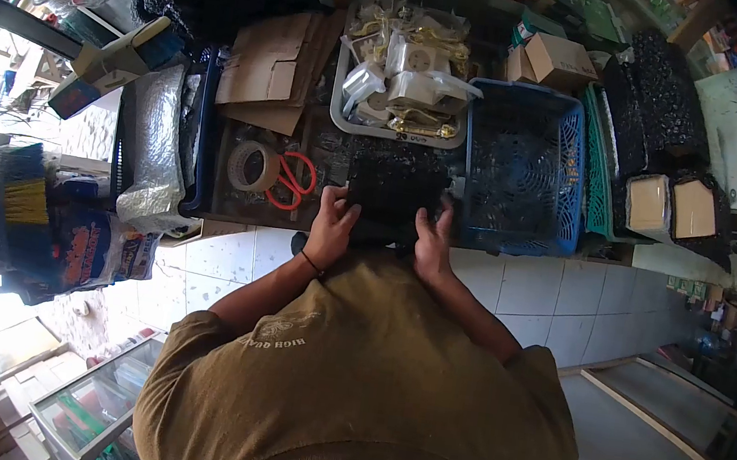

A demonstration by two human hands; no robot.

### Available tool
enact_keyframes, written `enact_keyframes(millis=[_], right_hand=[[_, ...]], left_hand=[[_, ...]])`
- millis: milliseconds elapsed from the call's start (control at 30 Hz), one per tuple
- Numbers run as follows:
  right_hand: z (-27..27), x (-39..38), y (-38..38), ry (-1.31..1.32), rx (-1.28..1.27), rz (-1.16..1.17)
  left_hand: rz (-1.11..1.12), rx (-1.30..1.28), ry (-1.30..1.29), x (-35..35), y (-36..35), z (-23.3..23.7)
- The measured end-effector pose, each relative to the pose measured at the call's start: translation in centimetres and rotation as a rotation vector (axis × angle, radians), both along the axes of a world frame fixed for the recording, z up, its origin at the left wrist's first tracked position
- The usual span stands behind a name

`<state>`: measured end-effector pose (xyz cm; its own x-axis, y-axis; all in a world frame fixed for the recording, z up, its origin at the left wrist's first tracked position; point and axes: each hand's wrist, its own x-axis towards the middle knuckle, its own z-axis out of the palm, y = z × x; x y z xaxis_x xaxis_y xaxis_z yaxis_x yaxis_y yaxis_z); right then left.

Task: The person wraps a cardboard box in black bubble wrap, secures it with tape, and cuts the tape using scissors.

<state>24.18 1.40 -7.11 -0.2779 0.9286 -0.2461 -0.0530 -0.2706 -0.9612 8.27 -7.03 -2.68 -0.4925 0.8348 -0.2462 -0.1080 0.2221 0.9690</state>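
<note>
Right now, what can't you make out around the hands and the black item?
- Head view, black item between left hand and right hand: too dark to identify; the hands cover its near corners.
- Head view, blue basket: inside lost in shadow.
- Head view, grey tray: packet labels too small.
- Head view, left edge: washed out by glare.

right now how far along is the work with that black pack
Done, it seems: the grey tray already holds wrapped sockets and brass fittings. In hand: the left hand and right hand grip the black pack by its near edge. Left, as far as it shows: the blue basket beside it looks empty, and the tape and scissors lie untouched.
</note>
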Motion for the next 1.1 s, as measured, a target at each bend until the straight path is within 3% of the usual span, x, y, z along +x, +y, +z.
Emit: enact_keyframes(millis=[100, 233, 467, 533, 600, 667, 733, 800, 900, 1000, 1067, 1100], right_hand=[[1.3, -0.4, 0.7, -0.045, 0.2, 0.05], [1.9, -1.1, 0.6, -0.08, 0.33, 0.075], [-1.7, -0.6, -0.5, -0.207, 0.126, 0.059], [-1.9, -0.5, -0.5, -0.411, 0.137, 0.118], [-2.0, -0.6, -0.5, -0.43, 0.125, 0.106], [-1.2, -0.6, -0.5, -0.447, 0.107, 0.098], [0.1, -0.3, 0.1, -0.398, -0.107, 0.155], [1.2, 0.1, 0.8, -0.434, -0.107, 0.219], [-0.9, 1.0, 1.2, -0.464, -0.039, 0.305], [-1.2, 1.7, 2.4, -0.479, 0.019, 0.379], [-1.5, 1.8, 2.6, -0.503, -0.005, 0.443], [-1.7, 1.7, 2.4, -0.418, -0.067, 0.371]], left_hand=[[0.041, 0.184, 0.012, -0.2, 0.1, -2.5], [0.052, 0.093, 0.023, -0.3, -0.1, -3.5], [0.127, -0.138, -0.008, 0.0, -0.8, -3.9], [0.155, -0.214, -0.032, 0.1, -0.8, -4.5], [0.311, -0.235, -0.38, 0.3, -0.9, -6.0], [0.272, -0.173, -0.261, 0.6, -1.1, -4.7], [0.233, -0.106, -0.138, 0.7, -0.6, -2.1], [0.157, -0.14, -0.8, 0.2, 1.4, 2.9], [0.172, -0.246, -0.835, 0.9, 3.3, 7.7], [0.154, -0.088, -0.858, 1.1, 3.7, 5.3], [0.16, -0.151, -0.829, 1.3, 4.1, 4.1], [0.155, -0.202, -0.805, 1.4, 3.8, 3.7]])
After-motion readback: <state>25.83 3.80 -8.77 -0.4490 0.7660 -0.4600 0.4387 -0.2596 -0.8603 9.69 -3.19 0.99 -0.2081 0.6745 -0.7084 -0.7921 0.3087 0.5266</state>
